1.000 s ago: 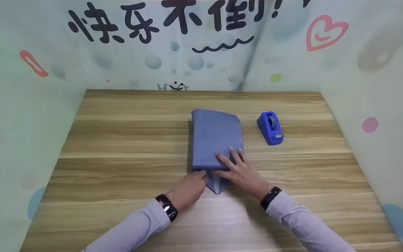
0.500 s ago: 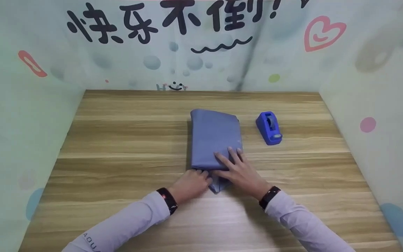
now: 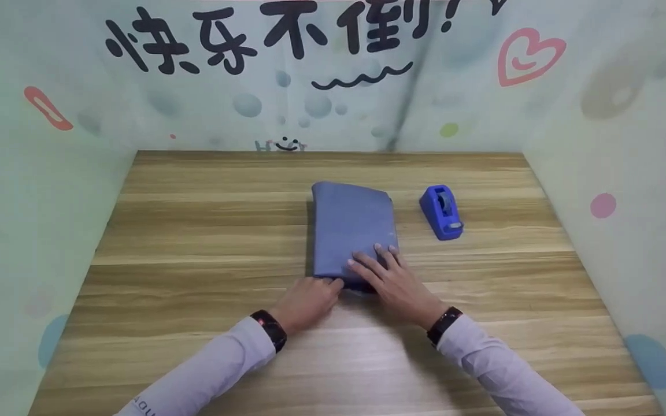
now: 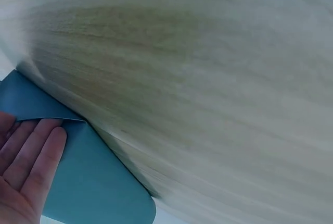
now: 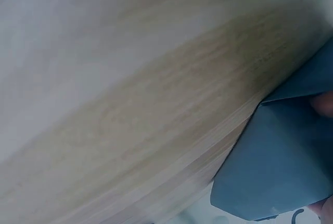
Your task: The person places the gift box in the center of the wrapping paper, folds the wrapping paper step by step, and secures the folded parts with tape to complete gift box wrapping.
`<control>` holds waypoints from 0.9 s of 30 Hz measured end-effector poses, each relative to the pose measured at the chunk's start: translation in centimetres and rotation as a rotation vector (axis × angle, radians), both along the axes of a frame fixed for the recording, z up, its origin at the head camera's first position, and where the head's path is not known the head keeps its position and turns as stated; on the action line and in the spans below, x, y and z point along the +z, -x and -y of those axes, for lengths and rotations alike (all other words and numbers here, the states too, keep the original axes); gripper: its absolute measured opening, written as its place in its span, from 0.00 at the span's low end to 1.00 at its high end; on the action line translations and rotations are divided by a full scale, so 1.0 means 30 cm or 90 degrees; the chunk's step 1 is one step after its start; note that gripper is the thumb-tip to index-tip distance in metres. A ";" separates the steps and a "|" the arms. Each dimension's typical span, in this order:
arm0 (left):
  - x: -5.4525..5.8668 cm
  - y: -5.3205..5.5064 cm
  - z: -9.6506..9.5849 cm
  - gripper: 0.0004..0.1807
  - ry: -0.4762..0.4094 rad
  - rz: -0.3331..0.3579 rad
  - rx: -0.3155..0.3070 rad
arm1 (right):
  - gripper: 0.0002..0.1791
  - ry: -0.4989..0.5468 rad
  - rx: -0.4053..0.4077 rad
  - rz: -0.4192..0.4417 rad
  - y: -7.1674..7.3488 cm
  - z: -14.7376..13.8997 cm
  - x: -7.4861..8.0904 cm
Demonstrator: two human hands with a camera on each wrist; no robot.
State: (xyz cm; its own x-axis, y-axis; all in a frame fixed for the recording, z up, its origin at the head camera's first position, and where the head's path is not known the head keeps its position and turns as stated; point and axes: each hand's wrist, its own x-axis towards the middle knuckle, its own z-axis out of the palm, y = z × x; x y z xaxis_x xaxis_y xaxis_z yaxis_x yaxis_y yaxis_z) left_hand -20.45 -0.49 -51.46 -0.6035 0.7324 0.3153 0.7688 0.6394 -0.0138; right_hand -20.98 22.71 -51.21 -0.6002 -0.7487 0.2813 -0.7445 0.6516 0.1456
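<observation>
A parcel wrapped in blue-grey paper (image 3: 353, 225) lies on the wooden table, one end toward the person. At the left part of that near end is the left hand (image 3: 307, 303). In the left wrist view, the fingers (image 4: 39, 156) of this hand lie fairly straight against the end, their tips tucked behind the edge of a folded paper flap (image 4: 41, 99). The right hand (image 3: 399, 283) rests spread on the top near the front right corner, fingers extended. From the right wrist, the folded paper at the end (image 5: 291, 114) shows with a fingertip at its crease.
A blue tape dispenser (image 3: 441, 212) stands to the right of the parcel, toward the back. Pale printed walls (image 3: 333, 104) enclose the wooden table (image 3: 206, 231) at the back and both sides.
The pointed paper flap that stuck out toward the person is now folded up against the parcel's near end. The left hand moved along with it; the right hand stays on top.
</observation>
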 end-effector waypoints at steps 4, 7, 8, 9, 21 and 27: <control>0.002 0.004 0.002 0.05 -0.017 0.023 0.009 | 0.50 0.059 -0.008 0.058 0.001 0.003 0.006; 0.004 0.003 0.002 0.05 -0.021 0.038 0.016 | 0.49 0.065 -0.033 0.061 0.000 0.013 0.006; 0.005 0.002 0.002 0.05 -0.023 0.044 0.017 | 0.47 0.061 -0.044 0.048 0.000 0.019 0.004; 0.005 0.001 0.002 0.05 -0.023 0.049 0.015 | 0.45 0.057 -0.055 0.033 0.001 0.025 0.001; 0.056 0.010 0.025 0.21 -0.156 -0.020 0.017 | 0.27 0.074 -0.075 -0.068 0.017 0.053 -0.007; 0.027 0.034 0.000 0.36 -0.021 -0.038 0.117 | 0.24 0.092 -0.085 -0.026 0.019 0.058 -0.003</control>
State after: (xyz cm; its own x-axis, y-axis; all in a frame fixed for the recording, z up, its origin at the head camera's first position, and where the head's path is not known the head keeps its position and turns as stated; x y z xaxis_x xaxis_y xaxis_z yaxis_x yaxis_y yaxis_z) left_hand -21.46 -0.48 -50.66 -0.7060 0.5998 0.3765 0.6373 0.7700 -0.0316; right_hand -21.55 20.99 -51.30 -0.6778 -0.6130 0.4060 -0.6452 0.7607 0.0712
